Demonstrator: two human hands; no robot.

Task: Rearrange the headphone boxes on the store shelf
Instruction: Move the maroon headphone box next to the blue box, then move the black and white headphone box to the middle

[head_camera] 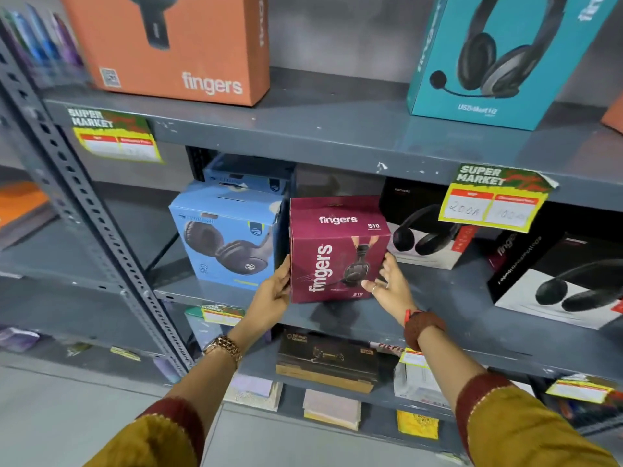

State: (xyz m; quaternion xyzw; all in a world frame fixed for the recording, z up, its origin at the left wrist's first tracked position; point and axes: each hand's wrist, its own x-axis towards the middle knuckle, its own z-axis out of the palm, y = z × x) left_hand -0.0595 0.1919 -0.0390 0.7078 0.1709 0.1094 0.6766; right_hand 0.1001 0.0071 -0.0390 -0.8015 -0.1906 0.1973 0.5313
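Now gripping the maroon box (337,251) from both sides, left hand (271,294) and right hand (387,288), on the grey metal shelf (438,294). Crowded just left by a blue box (229,237), behind right by a black-and-white box (424,230). Above, orange box (168,45) and teal box (499,55).

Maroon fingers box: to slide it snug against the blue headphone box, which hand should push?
Probably the right hand: it sits on the maroon box's far side from the blue box. The left hand fills the gap between them.
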